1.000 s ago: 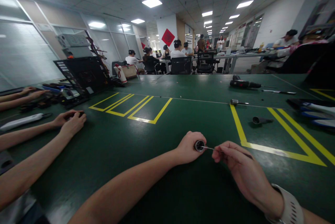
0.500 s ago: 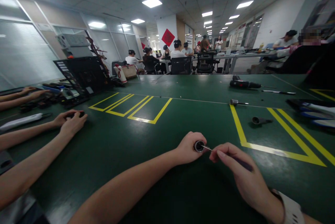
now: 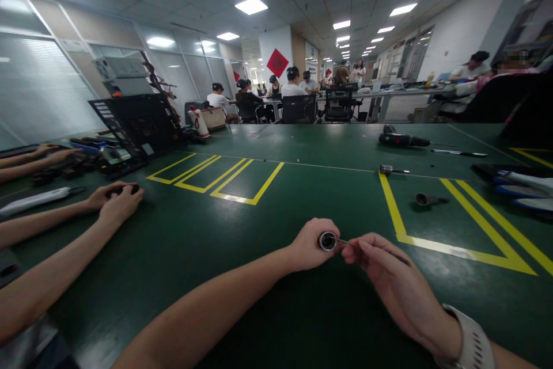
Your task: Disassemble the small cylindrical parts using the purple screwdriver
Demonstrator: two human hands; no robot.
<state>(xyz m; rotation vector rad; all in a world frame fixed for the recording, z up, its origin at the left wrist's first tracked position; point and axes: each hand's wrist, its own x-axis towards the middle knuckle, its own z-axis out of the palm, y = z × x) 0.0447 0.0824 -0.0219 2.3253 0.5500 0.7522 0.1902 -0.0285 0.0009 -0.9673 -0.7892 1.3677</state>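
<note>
My left hand is closed around a short cylindrical part, its dark hollow end with a shiny metal rim facing me. Most of that part is hidden in the palm. My right hand pinches a thin screwdriver near its tip end, its dark handle lying back under the palm. The metal shaft reaches to the part's open end; I cannot tell how deep the tip sits. Both hands are held just above the green table.
At the right lie a black power screwdriver, a pen, a small metal part with a shaft, a dark hollow piece and blue-edged tools. Yellow tape marks the tabletop. A co-worker's hands are at the left.
My right hand has shifted slightly left and turned, its fingers closer to the part's rim. The left hand has barely moved and still grips the part.
</note>
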